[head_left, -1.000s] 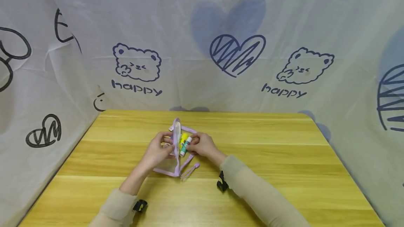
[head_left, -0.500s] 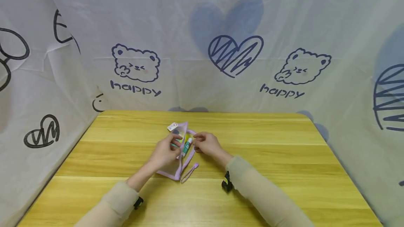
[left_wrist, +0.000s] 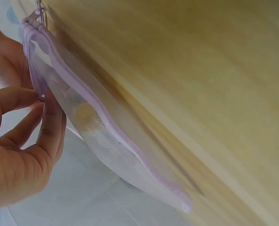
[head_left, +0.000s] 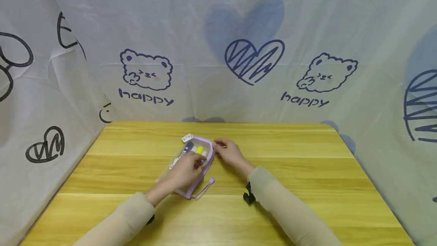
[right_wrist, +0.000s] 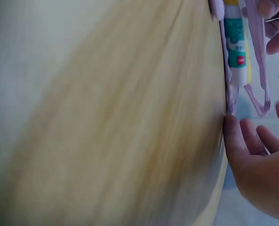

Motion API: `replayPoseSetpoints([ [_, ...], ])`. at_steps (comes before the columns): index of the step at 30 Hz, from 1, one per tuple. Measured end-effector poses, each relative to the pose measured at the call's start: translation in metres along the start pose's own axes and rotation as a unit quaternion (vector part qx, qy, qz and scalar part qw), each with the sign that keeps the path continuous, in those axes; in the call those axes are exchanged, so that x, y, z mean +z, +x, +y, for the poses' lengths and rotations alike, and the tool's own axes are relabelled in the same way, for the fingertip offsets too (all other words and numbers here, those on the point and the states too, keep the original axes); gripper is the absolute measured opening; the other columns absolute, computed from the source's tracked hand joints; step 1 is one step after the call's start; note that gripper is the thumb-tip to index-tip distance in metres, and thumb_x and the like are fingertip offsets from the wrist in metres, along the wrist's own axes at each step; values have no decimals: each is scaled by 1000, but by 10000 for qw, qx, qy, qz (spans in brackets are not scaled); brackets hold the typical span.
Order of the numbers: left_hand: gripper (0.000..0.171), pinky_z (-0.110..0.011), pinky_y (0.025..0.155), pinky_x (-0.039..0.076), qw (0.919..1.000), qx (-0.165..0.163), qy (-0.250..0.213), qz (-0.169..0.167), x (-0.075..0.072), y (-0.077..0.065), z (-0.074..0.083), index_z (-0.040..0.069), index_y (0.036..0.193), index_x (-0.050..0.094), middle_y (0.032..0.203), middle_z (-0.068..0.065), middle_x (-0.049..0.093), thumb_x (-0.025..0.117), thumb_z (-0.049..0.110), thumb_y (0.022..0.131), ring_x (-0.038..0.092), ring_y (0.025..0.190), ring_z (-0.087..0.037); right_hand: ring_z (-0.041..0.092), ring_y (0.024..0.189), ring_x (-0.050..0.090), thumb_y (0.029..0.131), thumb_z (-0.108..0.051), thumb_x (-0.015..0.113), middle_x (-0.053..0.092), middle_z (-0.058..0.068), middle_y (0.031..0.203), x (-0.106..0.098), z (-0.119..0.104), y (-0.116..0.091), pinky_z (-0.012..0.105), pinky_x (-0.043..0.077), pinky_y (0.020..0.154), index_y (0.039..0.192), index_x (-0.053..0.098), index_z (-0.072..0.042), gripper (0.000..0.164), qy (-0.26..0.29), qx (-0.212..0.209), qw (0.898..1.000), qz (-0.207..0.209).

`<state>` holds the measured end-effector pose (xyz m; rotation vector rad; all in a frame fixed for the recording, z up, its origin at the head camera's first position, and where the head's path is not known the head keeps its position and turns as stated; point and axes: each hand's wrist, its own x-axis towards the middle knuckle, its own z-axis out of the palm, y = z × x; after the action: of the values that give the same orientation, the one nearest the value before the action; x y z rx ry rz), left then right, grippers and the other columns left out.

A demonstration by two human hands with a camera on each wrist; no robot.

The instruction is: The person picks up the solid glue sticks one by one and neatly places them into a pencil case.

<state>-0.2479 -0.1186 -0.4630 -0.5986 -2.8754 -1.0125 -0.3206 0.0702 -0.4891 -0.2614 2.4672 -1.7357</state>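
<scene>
A lilac-edged see-through mesh pencil case point(head_left: 190, 193) lies slantwise on the table, its zip edge along the right side. My left hand point(head_left: 186, 170) reaches over its top, and in the left wrist view the thumb and fingers pinch the lilac edge. A teal and white glue stick point(right_wrist: 235, 42) shows in the gap below the raised top edge in the right wrist view. Through the mesh, a yellow item point(head_left: 199, 150) and a dark blue one point(head_left: 187, 147) also show. My right hand point(head_left: 230, 152) is at the case's far right corner, fingers loosely extended, a fingertip at its edge.
A white tag point(head_left: 187, 137) sits at the case's far left corner. A lilac wrist loop point(head_left: 205, 189) lies on the wooden table point(head_left: 290, 185) by the near end. Behind the table hangs a white printed cloth point(head_left: 211, 98).
The case's top side, held up earlier, has come down to the right over the glue stick. My left hand moved right with it; my right hand shifted slightly right, away from the contents.
</scene>
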Motion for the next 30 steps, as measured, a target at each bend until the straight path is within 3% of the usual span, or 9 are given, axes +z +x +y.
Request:
replayPoseSetpoints([
  [4,28,-34,78,67,9997,143,204,-18,5,1,-1,-3,116,73,101,-12,68,73,-3,88,71,90,-25,34,112,69,101,-11,66,69,19,126,-3,3,2,37,65,93,137,62,3,39,-466,-346,9983,-97],
  [7,25,-31,76,67,9990,248,379,-55,7,1,-1,-1,115,74,101,-12,67,74,-1,90,70,90,-24,36,117,67,99,-12,68,67,18,133,-5,4,3,43,62,100,138,64,-1,40,-1112,-699,9911,-232],
  [13,21,-27,68,63,9955,659,680,33,9,-2,-4,-1,111,76,96,-10,66,74,-1,90,65,82,-19,41,136,53,100,-14,68,56,20,149,-9,3,8,55,42,121,141,63,-4,42,-2436,-1525,9543,-818],
  [16,19,-35,79,66,9887,1048,1062,156,8,-3,-7,0,109,77,105,-13,70,76,-1,90,67,92,-25,43,141,47,101,-13,66,51,22,153,-10,2,8,57,36,125,142,62,-3,42,-2808,-1698,9385,-1071],
  [19,20,-50,104,59,9772,1296,1678,104,4,-4,-11,4,110,78,120,-13,71,78,3,91,65,115,-34,44,141,47,102,-13,66,50,23,154,-10,1,7,57,35,125,143,61,-4,43,-3054,-1775,9274,-1229],
  [23,23,-68,115,44,9692,1187,2141,-255,-2,-6,-15,11,117,78,136,-9,67,77,12,94,55,133,-40,47,142,45,102,-14,65,48,22,156,-9,0,6,59,33,126,145,60,-5,44,-3253,-1680,9211,-1325],
  [30,28,-82,105,42,9771,828,1879,-564,0,-7,-16,8,124,76,147,-10,59,74,14,97,49,138,-42,49,147,36,107,-19,59,43,20,160,-8,-1,6,62,28,127,149,57,-12,43,-3488,-1378,9148,-1500],
])
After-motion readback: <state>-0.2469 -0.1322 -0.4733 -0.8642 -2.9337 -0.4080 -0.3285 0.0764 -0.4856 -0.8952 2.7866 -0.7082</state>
